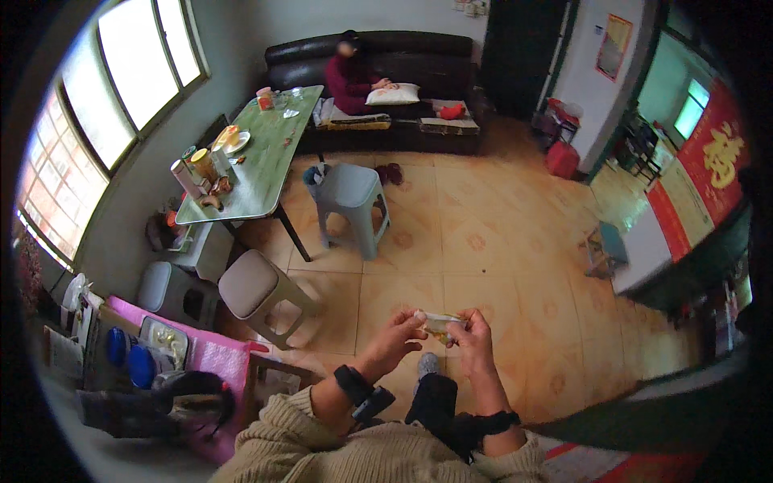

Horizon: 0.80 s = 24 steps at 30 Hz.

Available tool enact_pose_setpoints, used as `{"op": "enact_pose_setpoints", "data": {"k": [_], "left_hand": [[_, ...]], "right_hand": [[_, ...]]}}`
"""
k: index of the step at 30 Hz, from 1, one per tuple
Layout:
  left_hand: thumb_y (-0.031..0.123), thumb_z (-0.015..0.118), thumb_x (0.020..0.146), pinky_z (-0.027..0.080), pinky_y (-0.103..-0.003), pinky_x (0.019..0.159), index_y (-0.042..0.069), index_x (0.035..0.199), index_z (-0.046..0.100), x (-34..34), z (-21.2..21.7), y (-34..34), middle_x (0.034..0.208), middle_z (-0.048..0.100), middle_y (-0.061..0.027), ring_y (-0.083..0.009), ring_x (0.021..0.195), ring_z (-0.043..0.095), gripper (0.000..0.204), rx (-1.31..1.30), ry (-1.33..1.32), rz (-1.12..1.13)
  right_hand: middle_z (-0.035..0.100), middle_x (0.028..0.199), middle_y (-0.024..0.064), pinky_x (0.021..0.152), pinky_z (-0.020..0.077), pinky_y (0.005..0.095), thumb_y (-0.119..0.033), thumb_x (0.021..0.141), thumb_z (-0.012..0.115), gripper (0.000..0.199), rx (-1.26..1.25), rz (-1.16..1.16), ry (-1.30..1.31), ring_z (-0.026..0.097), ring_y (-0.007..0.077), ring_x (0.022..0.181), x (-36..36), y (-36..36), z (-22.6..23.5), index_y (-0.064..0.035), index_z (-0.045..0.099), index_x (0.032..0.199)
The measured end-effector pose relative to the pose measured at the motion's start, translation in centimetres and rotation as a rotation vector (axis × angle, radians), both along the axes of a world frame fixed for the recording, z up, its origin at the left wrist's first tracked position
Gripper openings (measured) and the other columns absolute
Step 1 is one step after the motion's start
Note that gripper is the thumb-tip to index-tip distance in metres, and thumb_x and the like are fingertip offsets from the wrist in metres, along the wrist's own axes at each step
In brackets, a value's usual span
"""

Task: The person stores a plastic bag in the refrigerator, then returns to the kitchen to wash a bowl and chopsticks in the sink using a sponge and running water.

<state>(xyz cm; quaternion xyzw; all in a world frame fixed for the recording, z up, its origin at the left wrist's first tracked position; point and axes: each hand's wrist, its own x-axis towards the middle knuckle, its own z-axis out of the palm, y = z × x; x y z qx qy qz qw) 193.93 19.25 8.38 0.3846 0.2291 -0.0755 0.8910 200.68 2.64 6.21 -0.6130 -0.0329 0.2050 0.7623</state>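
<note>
Small yellowish packet [441, 322] lower centre, held in both hands | red-yellow poster [614, 44] upper right | red banner [715, 153] right edge

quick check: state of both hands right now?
Left hand: closed, fingertips pinching the left end of a small pale packet.
Right hand: closed on the packet's right end.

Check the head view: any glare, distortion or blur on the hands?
Head view: strong fisheye bend, black rim at the corners; windows blown out, sheen on the green table; left hand, right hand and the small pale packet slightly soft, evenly lit.
</note>
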Motion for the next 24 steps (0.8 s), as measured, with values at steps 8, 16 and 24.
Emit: {"op": "enact_pose_setpoints", "data": {"k": [8, 16, 24], "left_hand": [[0.024, 0.052, 0.095, 0.044, -0.026, 0.071, 0.013, 0.095, 0.058, 17.3, -2.5, 10.3, 0.092, 0.060, 0.0029, -0.0113, 0.081, 0.056, 0.012, -0.184, 0.021, 0.145], [0.022, 0.052, 0.094, 0.046, -0.028, 0.070, 0.010, 0.095, 0.058, 29.5, -6.4, 22.1, 0.088, 0.061, 0.0008, -0.0131, 0.077, 0.057, 0.013, -0.298, 0.136, 0.490], [0.018, 0.054, 0.094, 0.048, -0.029, 0.068, 0.009, 0.097, 0.059, 46.4, -13.2, 37.0, 0.088, 0.062, -0.0018, -0.0142, 0.077, 0.058, 0.011, -0.421, 0.170, 0.617]], "right_hand": [[0.058, 0.086, 0.0049, 0.053, 0.0467, 0.0234, -0.006, 0.078, 0.065, 0.026, -0.036, 0.086, -0.035, 0.056, 0.0104, 0.067, 22.5, 7.5, 2.1, -0.0046, 0.052, 0.101], [0.058, 0.090, 0.0052, 0.052, 0.0446, 0.0223, -0.008, 0.077, 0.064, 0.033, -0.099, 0.245, -0.115, 0.056, 0.0107, 0.068, 42.6, 23.2, -0.2, -0.0079, 0.047, 0.105], [0.057, 0.089, 0.0034, 0.050, 0.0435, 0.0211, -0.004, 0.080, 0.062, 0.027, -0.286, 0.425, -0.144, 0.055, 0.0094, 0.068, 62.7, 42.8, -5.4, -0.0083, 0.048, 0.102]]}}
